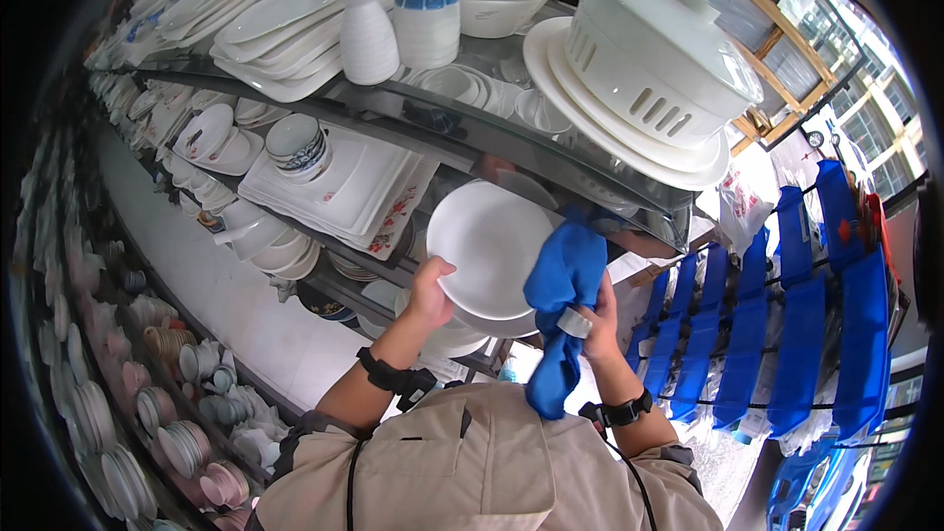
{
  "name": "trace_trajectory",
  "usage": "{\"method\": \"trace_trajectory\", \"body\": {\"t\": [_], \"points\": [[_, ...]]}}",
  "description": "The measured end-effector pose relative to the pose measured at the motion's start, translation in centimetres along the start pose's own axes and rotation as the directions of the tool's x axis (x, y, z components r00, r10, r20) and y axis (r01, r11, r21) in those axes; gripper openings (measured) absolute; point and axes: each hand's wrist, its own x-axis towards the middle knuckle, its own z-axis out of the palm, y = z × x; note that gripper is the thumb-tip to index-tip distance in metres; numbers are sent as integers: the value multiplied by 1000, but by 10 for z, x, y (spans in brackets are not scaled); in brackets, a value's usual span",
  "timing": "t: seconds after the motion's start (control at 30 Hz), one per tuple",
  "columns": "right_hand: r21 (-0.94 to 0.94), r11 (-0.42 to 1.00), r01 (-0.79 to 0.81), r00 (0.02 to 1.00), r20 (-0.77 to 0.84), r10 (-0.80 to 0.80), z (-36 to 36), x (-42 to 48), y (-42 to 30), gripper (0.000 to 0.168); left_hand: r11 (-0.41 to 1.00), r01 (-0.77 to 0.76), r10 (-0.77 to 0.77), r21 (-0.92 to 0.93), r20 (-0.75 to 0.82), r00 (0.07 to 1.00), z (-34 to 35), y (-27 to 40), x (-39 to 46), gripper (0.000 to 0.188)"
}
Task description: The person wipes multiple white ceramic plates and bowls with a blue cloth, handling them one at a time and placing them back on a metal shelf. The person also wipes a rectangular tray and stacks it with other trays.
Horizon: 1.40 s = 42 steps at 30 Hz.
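A round white ceramic plate is tilted up before me at the shelf's front. My left hand grips its lower left rim, thumb on the inner face. In my right hand is a bunched blue cloth with a pale tag. The cloth covers the plate's right edge, and its lower end hangs towards my chest. Whether my right fingers also touch the plate is hidden behind the cloth. Below the plate, other white dishes show on a lower shelf.
A glass shelf above bears a lidded white pot, two bottle-shaped vases and stacked plates. Left of the plate, patterned bowls sit on rectangular plates. Blue bins hang at right. Crockery lines the left.
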Motion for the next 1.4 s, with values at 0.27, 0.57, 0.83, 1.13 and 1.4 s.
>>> {"method": "trace_trajectory", "body": {"t": [0.27, 0.57, 0.83, 1.13, 1.4], "points": [[24, 995, -98, 995, 3, 98, 1, 12, -14, 80, 998, 57, -57, 36, -17, 998, 14, -7, 15, 63], [-230, 963, -138, 990, -22, 137, -21, 33, -12, 77, 713, 134, 2, 688, -193, 981, 22, 3, 24, 53], [-503, 860, -81, 996, -21, 82, 1, 40, -24, 72, 30, 67, 278, 997, -73, 958, 18, -1, 28, 50], [-590, 802, -89, 991, 32, 133, -3, 56, -8, 80, -45, 129, 242, 991, -115, 964, 21, 1, 31, 63], [-635, 769, -75, 994, 10, 105, 0, 56, 0, 79, -91, 32, 237, 995, -10, 972, 6, -5, 41, 71]]}}
